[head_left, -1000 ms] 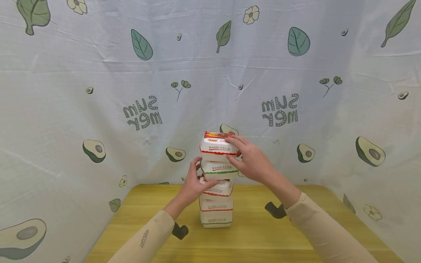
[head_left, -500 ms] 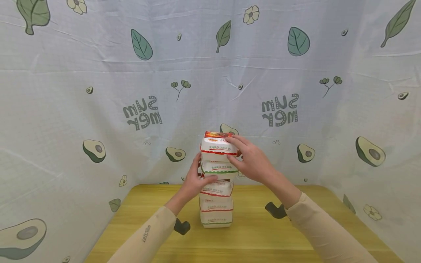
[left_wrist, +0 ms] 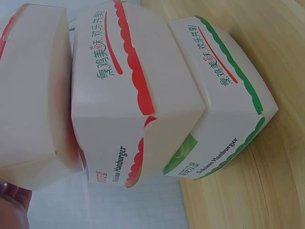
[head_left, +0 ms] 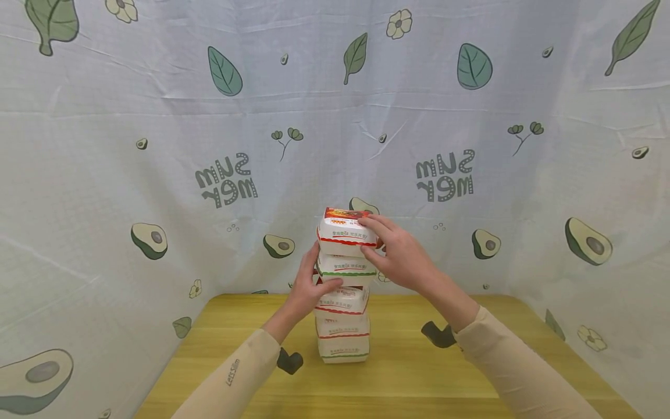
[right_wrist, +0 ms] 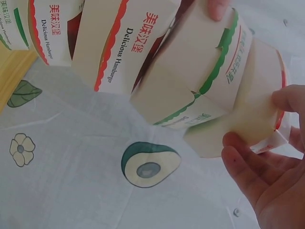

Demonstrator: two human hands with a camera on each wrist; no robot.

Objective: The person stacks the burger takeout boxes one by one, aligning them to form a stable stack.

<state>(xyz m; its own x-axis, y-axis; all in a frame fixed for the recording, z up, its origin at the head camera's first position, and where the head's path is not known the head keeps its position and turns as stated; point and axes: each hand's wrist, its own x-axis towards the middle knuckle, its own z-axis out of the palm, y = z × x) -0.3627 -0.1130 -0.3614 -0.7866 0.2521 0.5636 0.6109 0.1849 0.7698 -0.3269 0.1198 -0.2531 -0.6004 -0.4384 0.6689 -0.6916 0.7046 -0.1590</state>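
Several white paper hamburger boxes stand in one tall, slightly uneven stack at the middle of the table. My right hand (head_left: 403,253) grips the right side of the topmost, red-edged box (head_left: 342,235), fingers on its top and thumb at the front. Just below is a green-edged box (head_left: 348,266), which my left hand (head_left: 306,291) holds at its left side, thumb across the lower front. In the right wrist view, my left thumb tip (right_wrist: 218,7) lies on that green-edged box. Under it come a red-edged box (head_left: 342,302), another red-edged box (head_left: 342,330) and a green-edged bottom box (head_left: 342,349).
The yellow wood-grain table (head_left: 419,378) carries the stack. A white curtain (head_left: 335,128) printed with avocados and leaves hangs behind and along both sides. Black curved pieces (head_left: 438,334) show beside each sleeve.
My left hand has risen a little along the stack, its fingers higher on the left side. The upper boxes have shifted slightly left. My right hand stays in nearly the same place.
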